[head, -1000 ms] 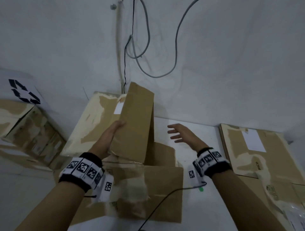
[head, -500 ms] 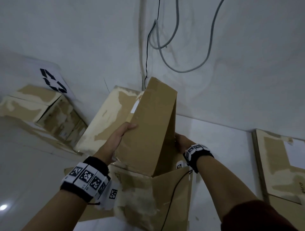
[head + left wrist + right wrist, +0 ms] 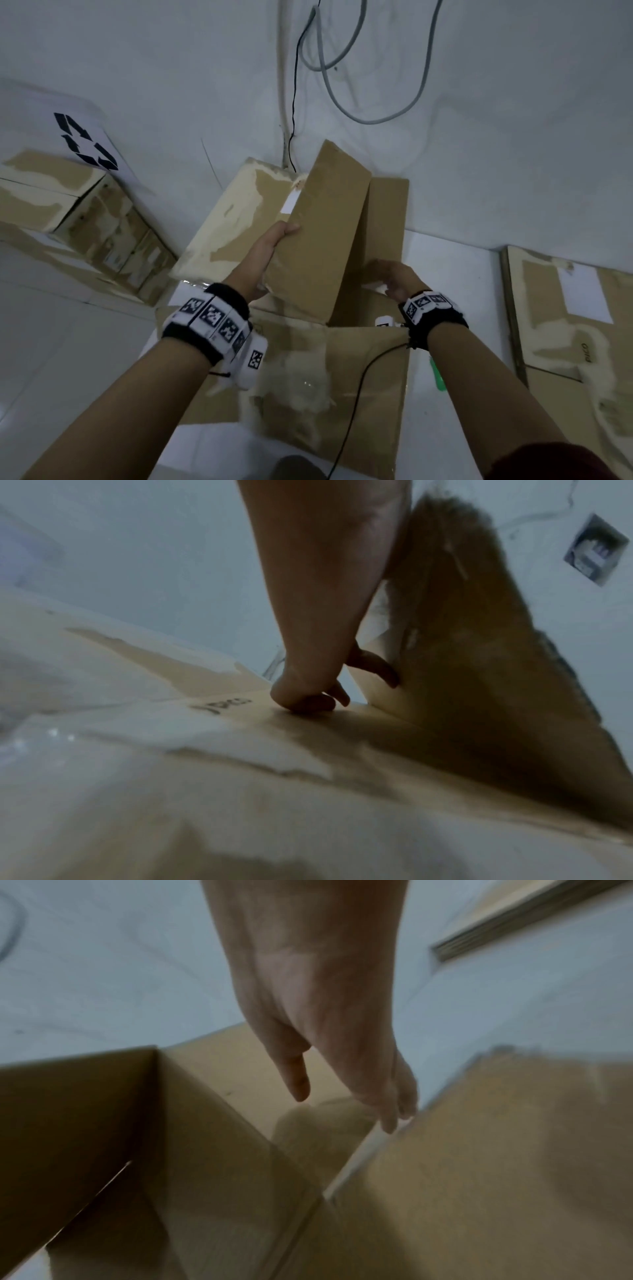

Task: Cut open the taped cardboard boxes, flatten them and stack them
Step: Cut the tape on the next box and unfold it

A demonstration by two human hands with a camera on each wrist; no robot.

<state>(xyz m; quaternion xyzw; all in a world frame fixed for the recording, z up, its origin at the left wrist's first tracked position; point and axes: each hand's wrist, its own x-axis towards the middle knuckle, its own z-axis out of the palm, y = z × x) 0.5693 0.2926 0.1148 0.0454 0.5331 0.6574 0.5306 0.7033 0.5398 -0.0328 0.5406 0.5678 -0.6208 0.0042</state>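
A cut-open cardboard box (image 3: 308,383) lies on the white floor in front of me. One tall panel (image 3: 329,226) of it stands raised, and a second panel (image 3: 388,219) shows behind it to the right. My left hand (image 3: 274,246) grips the raised panel's left edge; in the left wrist view the thumb (image 3: 377,669) lies on the panel (image 3: 479,696) and the fingers curl behind its edge. My right hand (image 3: 394,277) hovers blurred just right of that panel, holding nothing. In the right wrist view its fingers (image 3: 394,1110) hang straight by a cardboard edge (image 3: 496,1150).
A taped box (image 3: 236,222) stands against the wall behind. More boxes (image 3: 85,212) sit at the left. A stack of flattened cardboard (image 3: 565,342) lies at the right. A green-handled tool (image 3: 436,375) lies on the floor by my right forearm. Cables (image 3: 342,68) hang on the wall.
My right hand reached in behind the raised panel, then came back out to its right. The second panel now stands spread out behind it. My left hand kept its grip.
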